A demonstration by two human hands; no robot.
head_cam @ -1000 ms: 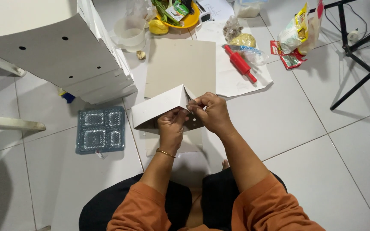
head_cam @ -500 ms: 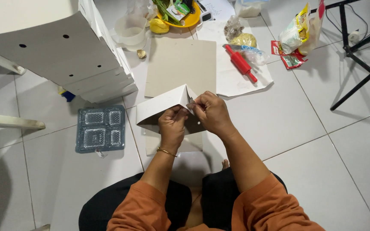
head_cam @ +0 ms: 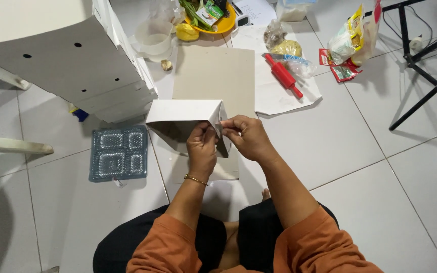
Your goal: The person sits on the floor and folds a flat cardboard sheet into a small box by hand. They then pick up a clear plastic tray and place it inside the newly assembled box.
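A folded white box (head_cam: 183,114) is pinched at its right corner by both hands (head_cam: 202,147) (head_cam: 249,137); its long axis runs left-right.

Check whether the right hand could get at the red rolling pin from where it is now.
Probably yes, but not while occupied: the right hand is pinching the folded white box with the left hand. The red rolling pin lies beyond, with bare floor between.

Rust-orange sleeves (head_cam: 299,253) are worn, pushed up above the elbows so that both forearms are left bare. Black trousers (head_cam: 142,242) are seen below them. A thin gold bangle (head_cam: 196,179) is worn on the left wrist, behind the left hand (head_cam: 202,149).
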